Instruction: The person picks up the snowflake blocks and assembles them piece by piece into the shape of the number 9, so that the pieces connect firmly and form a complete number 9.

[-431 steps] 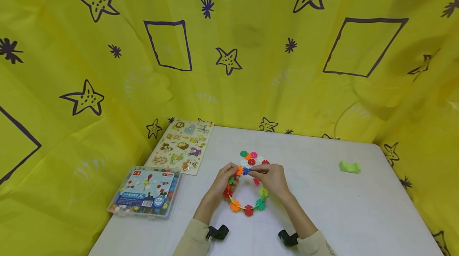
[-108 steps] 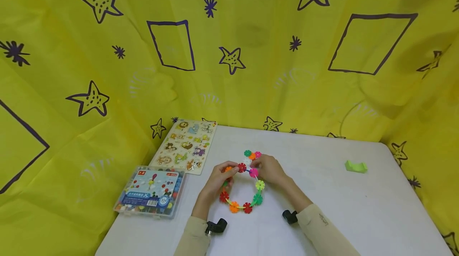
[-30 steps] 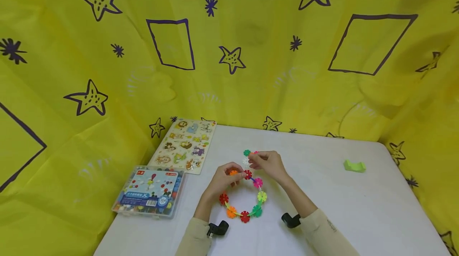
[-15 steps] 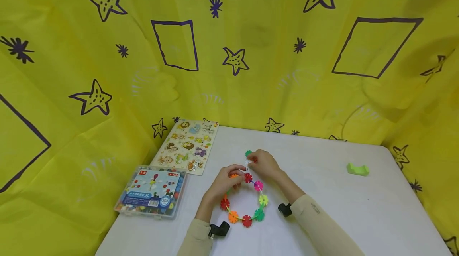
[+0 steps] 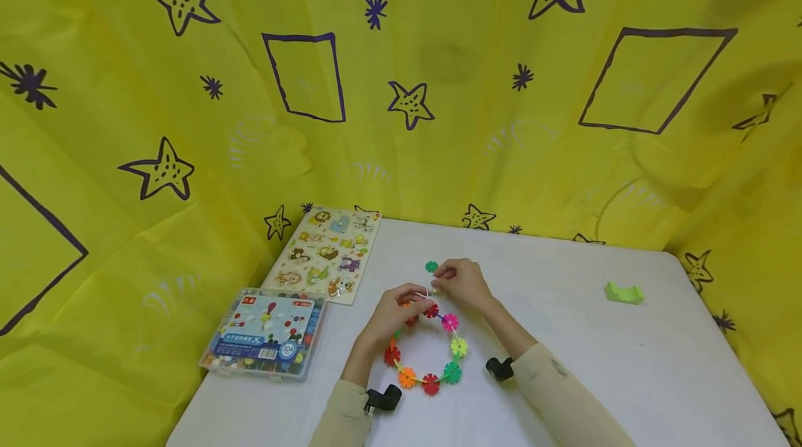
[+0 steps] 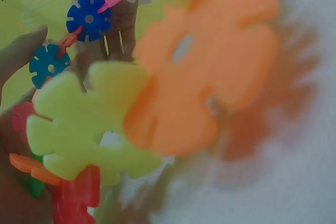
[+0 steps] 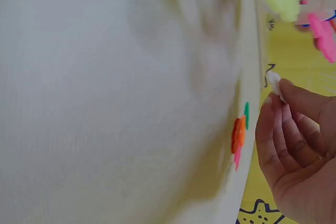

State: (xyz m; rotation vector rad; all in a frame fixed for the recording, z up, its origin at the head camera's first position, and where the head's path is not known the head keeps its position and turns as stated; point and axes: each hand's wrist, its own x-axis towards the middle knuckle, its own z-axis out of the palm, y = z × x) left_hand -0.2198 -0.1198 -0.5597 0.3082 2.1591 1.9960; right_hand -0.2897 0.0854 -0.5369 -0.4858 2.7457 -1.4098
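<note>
A ring of coloured snowflake discs [image 5: 428, 363] lies on the white table [image 5: 595, 363], open at its top. My left hand [image 5: 418, 296] grips the ring's upper left end, next to a red disc. My right hand [image 5: 438, 281] pinches a small white disc [image 5: 431, 289] just beside the left fingertips. In the right wrist view the right hand [image 7: 278, 95] holds that white disc [image 7: 273, 83] between thumb and fingers. The left wrist view shows the ring close up, blurred: an orange disc [image 6: 205, 72], a lime disc [image 6: 84, 124] and a blue disc [image 6: 88, 18].
A loose green disc [image 5: 431, 267] lies just beyond the hands, with orange and pink ones beside it [image 7: 239, 135]. An animal puzzle board [image 5: 326, 255] and a clear plastic box [image 5: 266, 332] sit at the left. A green block [image 5: 623, 292] lies far right. Yellow star-printed cloth surrounds the table.
The right hand has come away from the loose pile with a white disc and brought it down beside the left fingertips. The left hand still holds the ring's end.
</note>
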